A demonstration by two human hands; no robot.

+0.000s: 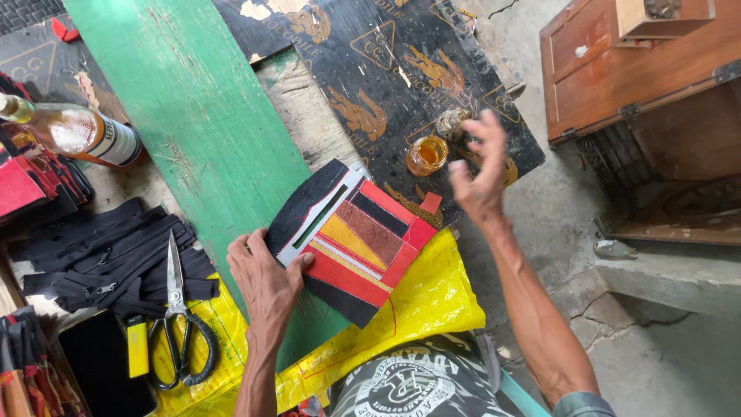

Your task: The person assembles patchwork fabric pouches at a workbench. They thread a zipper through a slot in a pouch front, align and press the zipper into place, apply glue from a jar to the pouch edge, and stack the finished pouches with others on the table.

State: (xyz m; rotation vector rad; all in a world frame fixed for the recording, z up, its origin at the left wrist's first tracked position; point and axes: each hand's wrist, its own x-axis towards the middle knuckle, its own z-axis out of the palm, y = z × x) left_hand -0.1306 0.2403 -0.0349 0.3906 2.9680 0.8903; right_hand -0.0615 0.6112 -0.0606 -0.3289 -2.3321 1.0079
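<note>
- I see a patchwork cloth piece in the middle of my view. It has red, yellow, brown and black strips and a white edge.
- It lies partly on a long green board and partly on a yellow plastic sheet.
- My left hand is at 7 o'clock from the cloth piece. Its thumb presses on top of the white edge and its fingers curl around the left side, so it is holding the piece down.
- My right hand is up in the air at 2 o'clock from the cloth piece. Its fingers are spread wide and hold nothing.
- A small glass jar with amber stuff inside sits just beside the right hand, at its 9 o'clock, on a black printed sheet.
- A little round lid sits near the jar, at its 1 o'clock.
- Big scissors lie at 8 o'clock from the cloth piece, well apart from it.
- A pile of black zippers lies at 9 o'clock, touching the scissors.
- A yellow lighter and a dark phone lie left of the scissor handles.
- A glass bottle lies at 10 o'clock, far left.
- A brown wooden box stands at 2 o'clock, far right.
</note>
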